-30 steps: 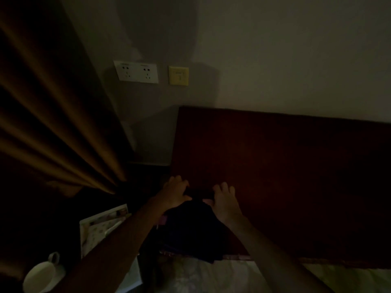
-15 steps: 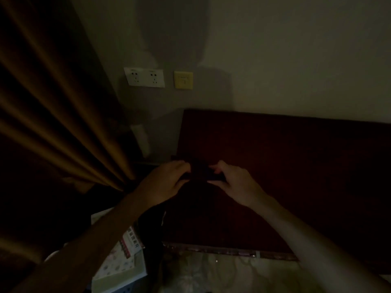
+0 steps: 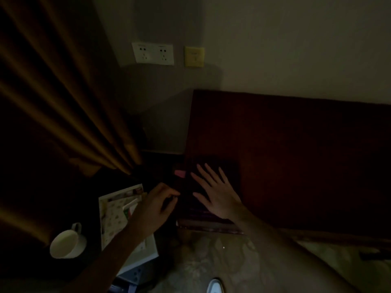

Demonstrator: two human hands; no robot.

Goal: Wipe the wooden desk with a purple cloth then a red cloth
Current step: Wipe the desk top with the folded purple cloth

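Observation:
The room is very dim. A dark purple cloth [image 3: 222, 166] lies flat on the near left corner of the dark red wooden desk [image 3: 306, 155]. My right hand [image 3: 213, 191] presses flat on the cloth with fingers spread. My left hand [image 3: 156, 206] sits at the desk's left edge, fingers curled at the cloth's edge; whether it pinches the cloth is too dark to tell. A small pink patch [image 3: 180, 173] shows just off the desk's left edge.
Left of the desk a lower dark surface holds a white cup [image 3: 67, 243] and a patterned booklet [image 3: 120, 212]. A brown curtain [image 3: 63, 102] hangs at the left. Wall sockets [image 3: 152, 53] and a yellow plate [image 3: 194, 57] are above. A shoe [image 3: 214, 287] shows below.
The cloth, held up between both hands half a second ago, now lies spread on the desk corner. My right hand has flattened onto it; my left hand has dropped to the desk's edge.

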